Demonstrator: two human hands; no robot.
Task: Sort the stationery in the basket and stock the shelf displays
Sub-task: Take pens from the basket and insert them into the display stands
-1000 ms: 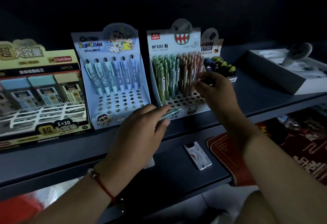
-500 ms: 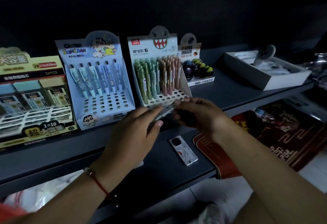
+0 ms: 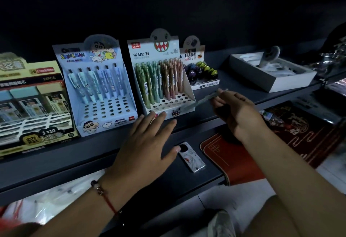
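Note:
My right hand [image 3: 237, 114] pinches a pale green mechanical pencil [image 3: 206, 99], held slanted just right of the monster pencil display [image 3: 159, 79]. That display holds several green and brown pencils, with bare holes in its front rows. My left hand [image 3: 148, 143] hovers with fingers spread and holds nothing, its fingertips near the display's front edge. To the left stands a blue cartoon pen display [image 3: 97, 87] with one row of pens and many bare holes.
A lead-refill box [image 3: 31, 104] stands far left, a gyro eraser box [image 3: 202, 68] and a white tray [image 3: 271, 74] to the right on the dark shelf [image 3: 93, 150]. A small patterned card [image 3: 191, 156] and a red mat [image 3: 262, 148] lie on the lower ledge.
The pencil passed from my left hand to my right, which lifted it up and rightward. My left hand opened and spread. The view shifted slightly right.

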